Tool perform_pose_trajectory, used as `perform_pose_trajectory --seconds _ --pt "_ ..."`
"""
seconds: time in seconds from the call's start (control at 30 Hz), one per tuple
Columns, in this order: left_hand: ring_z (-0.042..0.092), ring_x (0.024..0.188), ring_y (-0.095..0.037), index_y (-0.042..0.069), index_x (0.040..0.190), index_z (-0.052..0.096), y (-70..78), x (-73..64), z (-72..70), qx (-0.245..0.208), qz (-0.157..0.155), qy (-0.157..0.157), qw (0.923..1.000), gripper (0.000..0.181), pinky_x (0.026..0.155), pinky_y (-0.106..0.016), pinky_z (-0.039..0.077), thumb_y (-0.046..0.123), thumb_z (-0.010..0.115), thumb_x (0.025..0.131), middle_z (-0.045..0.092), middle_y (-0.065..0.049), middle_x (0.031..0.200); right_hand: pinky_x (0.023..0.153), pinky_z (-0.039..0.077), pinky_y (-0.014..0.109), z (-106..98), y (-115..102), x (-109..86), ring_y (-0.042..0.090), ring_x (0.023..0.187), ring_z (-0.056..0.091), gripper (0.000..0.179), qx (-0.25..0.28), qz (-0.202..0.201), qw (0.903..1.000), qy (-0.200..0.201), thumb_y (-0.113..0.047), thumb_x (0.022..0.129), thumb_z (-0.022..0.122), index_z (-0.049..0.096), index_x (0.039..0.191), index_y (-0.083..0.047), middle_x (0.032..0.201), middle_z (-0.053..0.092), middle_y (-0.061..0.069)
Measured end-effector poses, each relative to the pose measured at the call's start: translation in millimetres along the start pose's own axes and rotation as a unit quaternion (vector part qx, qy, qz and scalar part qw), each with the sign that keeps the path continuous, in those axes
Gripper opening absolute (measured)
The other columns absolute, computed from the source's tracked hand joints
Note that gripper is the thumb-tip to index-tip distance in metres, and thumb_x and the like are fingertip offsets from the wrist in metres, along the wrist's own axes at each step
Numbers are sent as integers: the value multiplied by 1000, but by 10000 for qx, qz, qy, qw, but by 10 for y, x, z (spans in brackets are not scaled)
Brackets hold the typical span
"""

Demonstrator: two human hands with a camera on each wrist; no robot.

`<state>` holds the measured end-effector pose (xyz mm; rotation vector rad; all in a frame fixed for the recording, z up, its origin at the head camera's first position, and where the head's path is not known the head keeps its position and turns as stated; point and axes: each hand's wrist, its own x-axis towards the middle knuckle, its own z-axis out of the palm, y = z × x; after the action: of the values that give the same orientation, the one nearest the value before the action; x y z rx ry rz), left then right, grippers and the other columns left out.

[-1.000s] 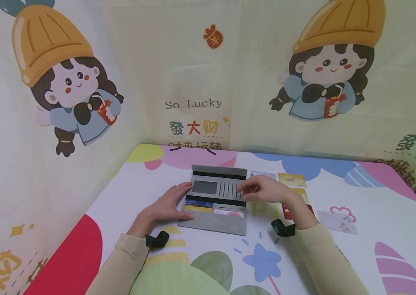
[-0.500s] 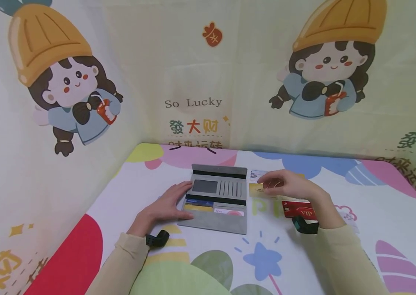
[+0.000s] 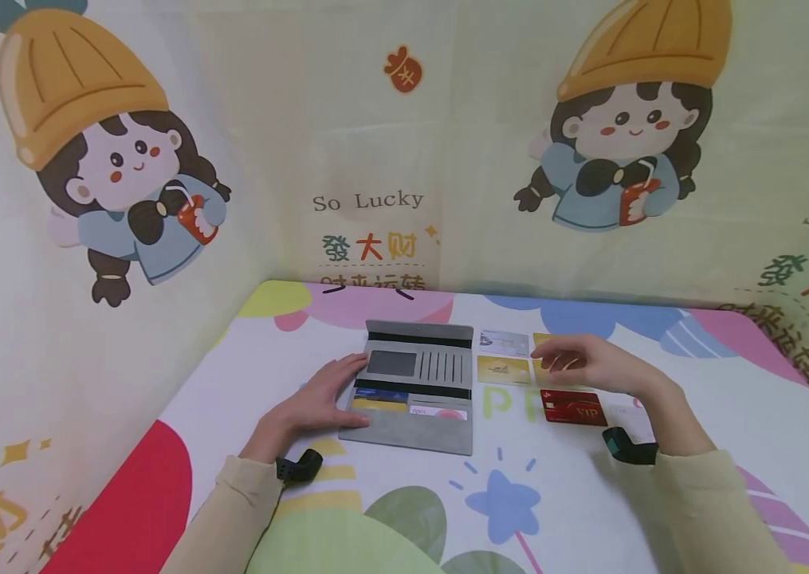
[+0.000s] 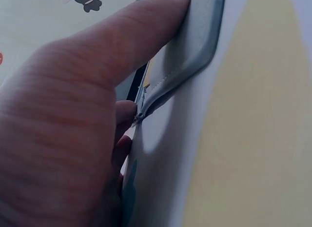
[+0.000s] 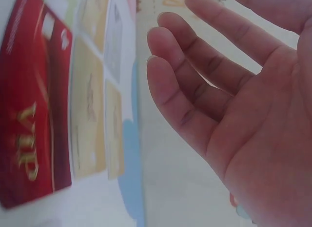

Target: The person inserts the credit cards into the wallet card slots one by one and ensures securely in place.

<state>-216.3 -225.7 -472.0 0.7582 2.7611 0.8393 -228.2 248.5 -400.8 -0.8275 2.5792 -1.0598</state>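
Observation:
A grey wallet (image 3: 418, 436) lies unfolded on the table, with card slots and a dark window in its middle panel. Its lower pocket holds a blue card (image 3: 381, 395), a yellow card and a white-and-pink card (image 3: 437, 412). My left hand (image 3: 314, 402) rests at the wallet's left side, thumb pressing the lower flap and fingers along the edge. To the right, my right hand (image 3: 579, 363) hovers over the loose cards with fingers slightly bent and nothing between them. Near it lie a red VIP card (image 3: 574, 407), a gold card (image 3: 503, 370) and a silvery card (image 3: 503, 343).
Gold cards are partly hidden behind my right hand, and a pale card (image 3: 622, 414) lies beside the red one, partly behind the wrist. The table has a colourful printed cover (image 3: 404, 526). A patterned cloth wall (image 3: 479, 159) rises behind the table's far edge.
My right hand has moved right from the wallet's slots to above the loose cards, uncovering the silvery and left gold cards. The left hand and wallet stay in place.

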Motion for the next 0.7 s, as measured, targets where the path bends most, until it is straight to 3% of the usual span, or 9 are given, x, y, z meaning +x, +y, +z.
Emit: perform_pose_trajectory --seconds 0.7 --pt "18 151 -36 12 158 34 -6 14 16 9 -6 -2 10000 100 119 -59 12 55 77 79 26 -9 165 84 53 40 51 258 -279 24 99 61 45 -59 580 9983 -68 -20 86 79 66 127 -5 110 66 6"
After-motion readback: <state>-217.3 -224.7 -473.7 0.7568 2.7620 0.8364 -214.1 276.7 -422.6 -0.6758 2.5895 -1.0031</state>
